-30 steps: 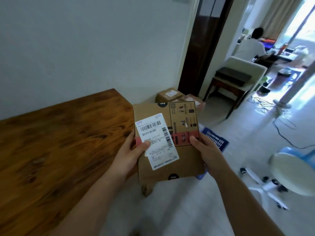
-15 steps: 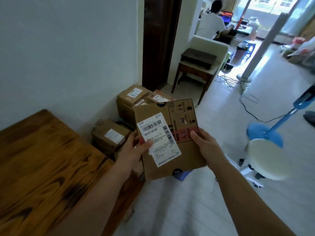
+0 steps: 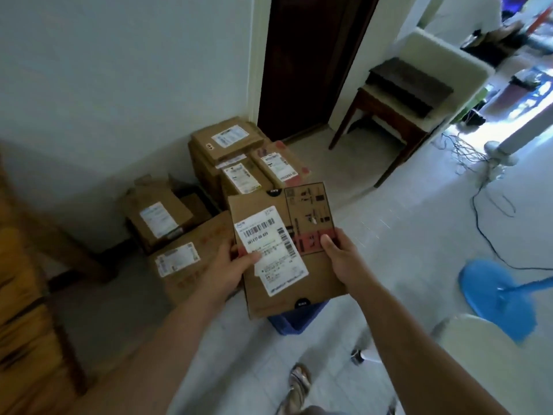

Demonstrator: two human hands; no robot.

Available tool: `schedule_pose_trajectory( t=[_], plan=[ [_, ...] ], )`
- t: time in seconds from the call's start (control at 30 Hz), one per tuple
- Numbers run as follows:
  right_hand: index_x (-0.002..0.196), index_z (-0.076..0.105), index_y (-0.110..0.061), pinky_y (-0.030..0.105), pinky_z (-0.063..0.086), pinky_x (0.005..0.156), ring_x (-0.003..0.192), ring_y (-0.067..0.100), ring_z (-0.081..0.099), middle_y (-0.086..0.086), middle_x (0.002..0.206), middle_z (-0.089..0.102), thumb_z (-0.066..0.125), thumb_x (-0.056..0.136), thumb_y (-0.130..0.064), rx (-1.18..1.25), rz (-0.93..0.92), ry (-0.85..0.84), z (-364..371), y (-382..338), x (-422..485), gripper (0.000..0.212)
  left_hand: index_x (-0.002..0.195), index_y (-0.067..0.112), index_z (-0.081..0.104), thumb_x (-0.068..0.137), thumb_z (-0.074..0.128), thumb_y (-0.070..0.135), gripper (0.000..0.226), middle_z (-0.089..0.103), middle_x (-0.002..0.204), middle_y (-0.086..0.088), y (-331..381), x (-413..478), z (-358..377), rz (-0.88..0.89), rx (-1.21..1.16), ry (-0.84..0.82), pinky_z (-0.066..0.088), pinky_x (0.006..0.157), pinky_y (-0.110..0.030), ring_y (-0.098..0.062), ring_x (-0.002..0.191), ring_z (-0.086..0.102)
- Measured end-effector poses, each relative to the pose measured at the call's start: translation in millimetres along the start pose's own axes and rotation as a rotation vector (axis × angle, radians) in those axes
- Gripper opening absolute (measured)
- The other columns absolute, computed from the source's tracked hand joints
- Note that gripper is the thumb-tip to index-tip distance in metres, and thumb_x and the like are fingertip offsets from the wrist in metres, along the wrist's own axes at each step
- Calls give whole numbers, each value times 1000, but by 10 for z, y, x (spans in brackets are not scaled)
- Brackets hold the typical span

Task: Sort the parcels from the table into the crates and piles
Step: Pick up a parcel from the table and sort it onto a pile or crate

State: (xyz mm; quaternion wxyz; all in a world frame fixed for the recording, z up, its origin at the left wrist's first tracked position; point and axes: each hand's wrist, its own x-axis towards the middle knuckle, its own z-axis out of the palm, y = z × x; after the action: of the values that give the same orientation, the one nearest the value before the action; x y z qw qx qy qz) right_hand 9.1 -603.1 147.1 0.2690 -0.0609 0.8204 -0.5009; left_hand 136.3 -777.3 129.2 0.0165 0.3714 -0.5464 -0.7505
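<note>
Pale tiled floor [image 3: 404,235] carries everything in view

- stacked parcels [image 3: 227,139] against wall, beside dark doorway
- smaller labelled parcel [image 3: 158,217] left of stack, near wall
- large flat carton [image 3: 185,259] just in front of it, white label on top
- blue crate [image 3: 293,320] near carton, mostly hidden
- wooden chair [image 3: 389,115] right of doorway
- black cable [image 3: 484,235] trailing across tiles
- blue fan base [image 3: 493,298] and white stool [image 3: 478,354] at right

Wooden counter [image 3: 18,295] at left edge, blurred

Dim interior, blown-out daylight glare upper right, motion blur at left edge, wide-angle bending
</note>
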Motion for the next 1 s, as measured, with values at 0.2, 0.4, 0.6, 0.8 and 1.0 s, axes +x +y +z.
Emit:
schedule_pose_trajectory(
  t=[0.2, 0.4, 0.6, 0.8, 1.0],
  plan=[
    [91, 49, -35, 58, 46, 91, 100, 32, 60, 3, 99, 63, 44, 98, -28, -188, 36, -150, -431, 382, 1039, 11, 99, 33, 55, 84, 69, 16, 26, 67, 92, 14, -434, 719, 710, -87, -65, 159, 54, 67, -26, -7, 82, 65],
    [113, 49, -25, 58, 50, 85, 98, 34, 62, 10, 107, 63, 45, 98, -26, -215, 188, -210, -474, 1102, 1869, 16, 105, 25, 50, 83, 71, 27, 29, 60, 100, 7, -1050, 1503, 1059, -264, -18, 226, 51, 88, -41, -20, 96, 61],
    [109, 48, -30, 37, 50, 74, 85, 15, 62, -4, 96, 63, 52, 95, -28, -316, 275, -229, -450, 2022, 2571, 15, 103, 20, 47, 86, 68, 25, 28, 56, 92, 12, -1860, 2187, 1358, -357, 64, 249, 47, 78, -29, -14, 91, 57],
    [101, 49, -41, 40, 51, 78, 88, 16, 61, -9, 96, 62, 56, 91, -32, -412, 339, -346, -323, 2921, 3064, 15, 101, 23, 46, 85, 69, 25, 28, 59, 98, 6, -2733, 2576, 1569, -462, 66, 351, 52, 82, -35, -16, 91, 59],
    [113, 46, -41, 23, 38, 58, 80, 0, 55, -21, 92, 58, 54, 91, -34, -526, 307, -492, -105, 3845, 3354, 25, 103, 25, 45, 87, 64, 24, 25, 59, 102, 5, -3629, 2846, 1713, -557, 74, 489, 50, 71, -28, -15, 91, 58]
  ],
)
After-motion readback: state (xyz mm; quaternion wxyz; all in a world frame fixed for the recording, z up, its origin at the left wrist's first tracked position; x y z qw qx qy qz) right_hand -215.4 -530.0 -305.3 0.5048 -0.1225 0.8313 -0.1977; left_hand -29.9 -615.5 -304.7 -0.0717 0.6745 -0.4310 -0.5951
